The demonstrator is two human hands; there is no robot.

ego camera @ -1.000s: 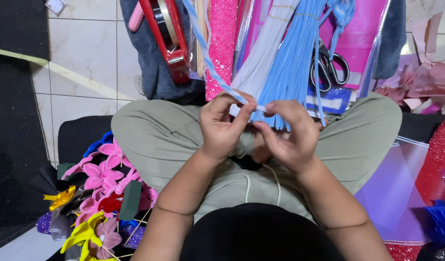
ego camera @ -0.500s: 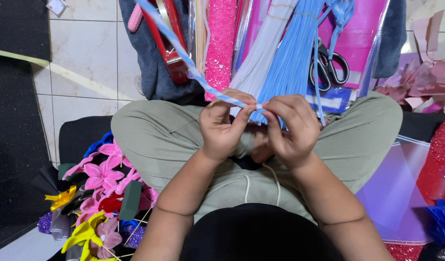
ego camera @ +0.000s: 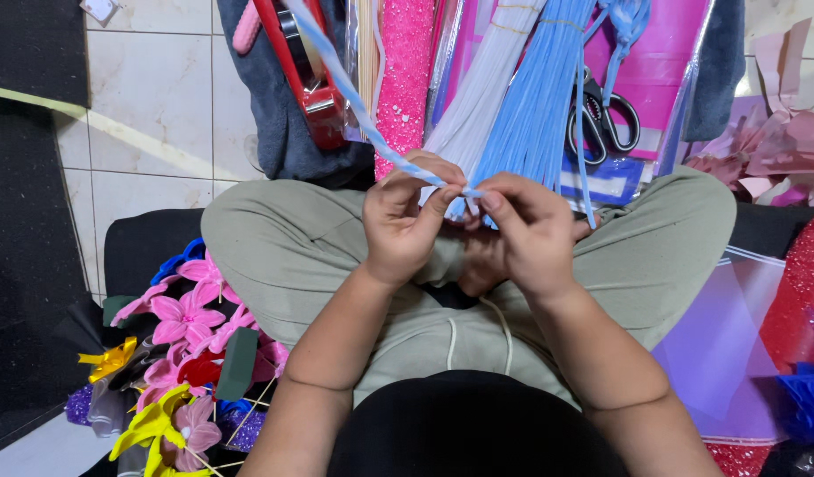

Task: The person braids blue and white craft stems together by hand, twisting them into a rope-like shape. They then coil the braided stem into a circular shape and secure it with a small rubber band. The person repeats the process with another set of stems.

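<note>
Blue-and-white twisted pipe cleaner (ego camera: pixel 354 93) is the piece in hand: it now runs as a long slant from the top of the view, past the red tape dispenser (ego camera: pixel 296 66), down to the pinch point over the person's lap, where a second ago it curved in lower and shorter between the hands. The left hand (ego camera: pixel 407 225) has its thumb and forefinger closed on the strand near its lower end, and the right hand (ego camera: pixel 531 230) meets it there, fingers (ego camera: pixel 495 196) clenched on the same spot, the two hands touching. Both have lifted a little and drawn closer together since the earlier views, so more of the strand stands free above them; I judge this to be a twisting or tightening step at the joint. Behind the hands hang bundles of pale blue stems (ego camera: pixel 535 97) and white stems (ego camera: pixel 482 84), beside a pink glitter roll (ego camera: pixel 405 62), with scissors (ego camera: pixel 601 119) lying on a pink sheet. Finished pink foam flowers (ego camera: pixel 190 318) sit on the floor by the left knee, unmoved.
</note>
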